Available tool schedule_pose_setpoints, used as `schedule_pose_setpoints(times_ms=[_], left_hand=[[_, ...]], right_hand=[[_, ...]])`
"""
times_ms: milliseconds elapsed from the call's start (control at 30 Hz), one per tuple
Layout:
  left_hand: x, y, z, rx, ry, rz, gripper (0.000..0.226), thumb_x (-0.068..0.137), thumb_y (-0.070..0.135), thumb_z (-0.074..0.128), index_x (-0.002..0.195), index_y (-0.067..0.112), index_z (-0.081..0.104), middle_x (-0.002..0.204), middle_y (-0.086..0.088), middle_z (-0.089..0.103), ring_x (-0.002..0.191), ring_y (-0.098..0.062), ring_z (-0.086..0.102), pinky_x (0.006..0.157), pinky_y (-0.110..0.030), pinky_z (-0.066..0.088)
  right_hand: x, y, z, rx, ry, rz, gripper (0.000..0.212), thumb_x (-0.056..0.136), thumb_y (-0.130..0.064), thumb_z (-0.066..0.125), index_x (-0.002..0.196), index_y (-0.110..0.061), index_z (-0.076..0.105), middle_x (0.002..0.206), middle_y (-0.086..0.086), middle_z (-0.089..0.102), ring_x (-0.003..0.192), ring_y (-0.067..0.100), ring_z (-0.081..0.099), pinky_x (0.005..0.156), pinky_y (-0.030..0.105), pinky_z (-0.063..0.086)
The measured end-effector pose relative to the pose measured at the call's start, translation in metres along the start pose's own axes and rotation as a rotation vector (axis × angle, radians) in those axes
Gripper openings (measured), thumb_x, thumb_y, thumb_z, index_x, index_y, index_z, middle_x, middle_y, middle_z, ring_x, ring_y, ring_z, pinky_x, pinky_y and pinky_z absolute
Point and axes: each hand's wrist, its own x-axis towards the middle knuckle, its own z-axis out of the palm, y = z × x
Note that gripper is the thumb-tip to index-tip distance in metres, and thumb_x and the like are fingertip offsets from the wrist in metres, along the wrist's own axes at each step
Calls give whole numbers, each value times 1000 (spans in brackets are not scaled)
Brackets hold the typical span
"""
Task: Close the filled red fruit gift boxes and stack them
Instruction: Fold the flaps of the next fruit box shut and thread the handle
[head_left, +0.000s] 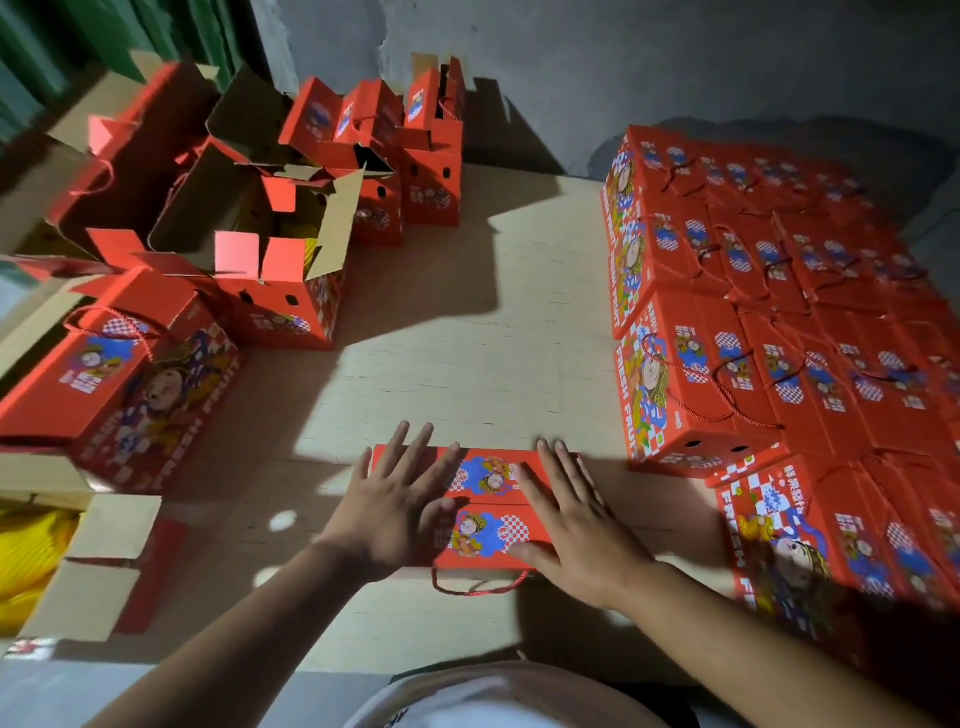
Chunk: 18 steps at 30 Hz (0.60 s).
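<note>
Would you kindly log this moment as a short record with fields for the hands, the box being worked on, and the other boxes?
left hand: left hand flat, fingers spread, pressing the box top
right hand: right hand flat, pressing the same top
box in work: red gift box, flaps down, rope handle hanging at the near side
closed boxes: stacked boxes at right
open boxes: open boxes at far left

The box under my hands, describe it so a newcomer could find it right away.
On the pale floor, between open boxes on one side and the closed stack opposite, one red box sits alone nearest the person. Only it has both hands, left and right, flat on its lid.
</note>
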Motion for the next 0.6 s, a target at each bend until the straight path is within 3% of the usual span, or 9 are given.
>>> schedule_pose_setpoints(times_ms=[100,167,233,300,367,400,467,533,600], left_hand=[[0,2,2,-96,62,-46,62,107,63,12,165,46,2,176,1,-5,161,-23,-17,127,-54,18],[0,4,2,-304,164,-125,65,108,55,29,167,34,12,176,-3,-1,162,-21,-12,129,-47,16],[-2,3,5,-571,273,-310,77,107,47,50,168,22,12,175,-3,4,162,-18,-1,129,-39,15],[-11,3,13,-887,283,-543,91,97,51,69,166,18,20,170,0,23,157,-14,21,128,-40,24],[-24,8,20,-1293,220,-638,69,89,63,74,146,30,52,148,0,61,135,-16,59,108,-46,53],[-29,10,22,-1428,169,-653,58,87,68,71,134,37,62,132,3,72,121,-17,70,93,-38,61],[-34,12,22,-1533,173,-643,39,96,62,64,130,45,65,122,6,77,110,-16,74,78,-23,61],[-33,11,20,-1583,196,-619,29,103,49,59,131,44,65,123,3,76,110,-17,75,77,-22,60],[-31,12,15,-1599,184,-597,28,104,46,58,132,42,65,124,0,76,111,-19,74,78,-23,60]], right_hand=[[-2,1,-2,10,0,-22,106,89,-91,31,166,-32,-12,171,8,-28,158,30,-26,128,52,-1],[-2,3,-3,49,-11,-24,114,83,-96,35,166,-34,-13,171,4,-30,157,27,-29,129,51,-2],[-5,3,0,105,3,10,121,78,-98,41,166,-35,-13,171,-1,-30,158,23,-28,129,49,2],[-11,3,6,176,32,62,131,72,-101,47,167,-31,-11,172,-2,-28,159,22,-25,127,47,7],[-18,2,13,226,32,83,141,65,-103,52,167,-28,-9,172,0,-27,159,23,-23,125,47,12],[-19,1,15,221,27,81,143,64,-102,54,167,-27,-8,172,2,-26,159,25,-23,125,48,14],[-19,1,18,118,32,72,142,66,-93,63,168,-22,-5,173,9,-23,160,30,-20,126,51,19],[-16,-3,17,-15,51,73,138,69,-82,70,168,-18,-1,173,16,-16,160,37,-15,127,56,23],[-12,-12,16,-81,68,59,129,75,-84,63,168,-20,1,174,20,-8,160,42,-9,125,65,20]])
